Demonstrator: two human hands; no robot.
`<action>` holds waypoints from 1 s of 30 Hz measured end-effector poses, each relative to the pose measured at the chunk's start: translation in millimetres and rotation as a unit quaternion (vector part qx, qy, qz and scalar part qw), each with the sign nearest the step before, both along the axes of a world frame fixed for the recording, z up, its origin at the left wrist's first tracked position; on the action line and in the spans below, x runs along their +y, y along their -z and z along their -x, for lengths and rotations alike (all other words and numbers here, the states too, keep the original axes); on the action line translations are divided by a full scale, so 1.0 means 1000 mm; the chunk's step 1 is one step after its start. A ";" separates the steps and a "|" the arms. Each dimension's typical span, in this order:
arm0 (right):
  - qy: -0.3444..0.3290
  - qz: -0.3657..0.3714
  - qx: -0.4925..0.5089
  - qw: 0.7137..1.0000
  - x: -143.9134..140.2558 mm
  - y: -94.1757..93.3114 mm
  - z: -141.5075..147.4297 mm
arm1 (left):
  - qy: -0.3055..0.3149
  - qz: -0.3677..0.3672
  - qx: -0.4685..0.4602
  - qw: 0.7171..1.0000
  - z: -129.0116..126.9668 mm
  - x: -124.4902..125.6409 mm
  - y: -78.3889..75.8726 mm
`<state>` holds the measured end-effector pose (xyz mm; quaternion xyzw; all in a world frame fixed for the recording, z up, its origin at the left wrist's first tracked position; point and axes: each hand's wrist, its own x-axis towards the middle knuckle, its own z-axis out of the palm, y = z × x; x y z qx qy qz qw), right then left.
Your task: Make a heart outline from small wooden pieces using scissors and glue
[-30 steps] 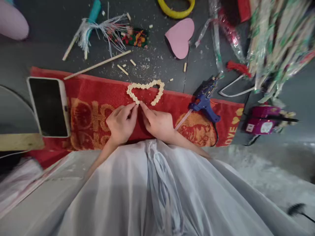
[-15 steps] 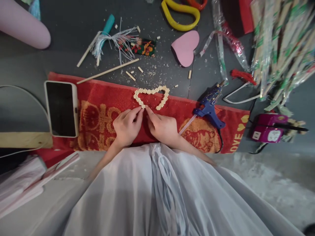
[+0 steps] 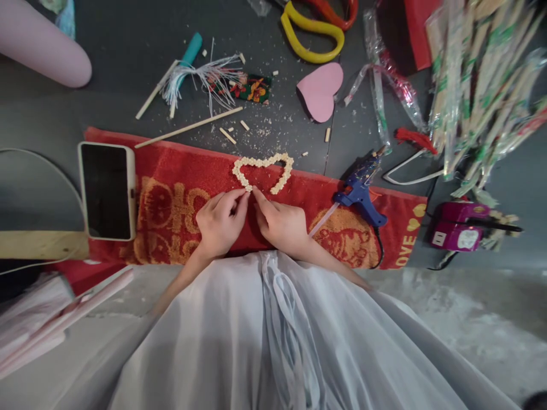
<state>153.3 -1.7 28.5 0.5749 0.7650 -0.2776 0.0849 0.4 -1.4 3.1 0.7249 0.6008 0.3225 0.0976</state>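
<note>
A heart outline made of small cream wooden pieces lies on a red and gold towel, its lower tip open. My left hand and my right hand rest on the towel just below it. Their fingertips meet at the end of the heart's left arm, pinching something too small to make out. A blue glue gun lies on the towel to the right of my right hand.
A phone lies at the towel's left end. Beyond are a pink foam heart, yellow-handled scissors, wooden sticks and chips, a teal tool with strands, wrapped stick bundles and a magenta device.
My hands have stayed at the heart's lower left end, with the fingertips working slightly. The view has shifted, so everything sits a little lower and further right.
</note>
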 end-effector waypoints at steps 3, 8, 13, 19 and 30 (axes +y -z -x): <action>-0.002 -0.001 -0.002 1.000 0.000 -0.001 0.000 | 0.006 -0.012 0.002 1.000 0.000 0.000 0.000; -0.002 0.004 -0.004 1.000 0.001 -0.002 0.002 | 0.006 -0.010 -0.004 1.000 0.001 -0.001 0.000; 0.013 -0.023 0.006 1.000 -0.001 -0.001 0.001 | -0.003 -0.005 -0.005 1.000 0.002 -0.001 0.001; 0.033 -0.046 0.018 0.998 -0.004 -0.005 0.002 | -0.017 0.015 -0.021 1.000 0.003 -0.003 0.003; 0.071 -0.079 0.025 0.994 -0.008 -0.015 -0.001 | -0.035 0.051 -0.059 0.996 0.003 -0.004 0.005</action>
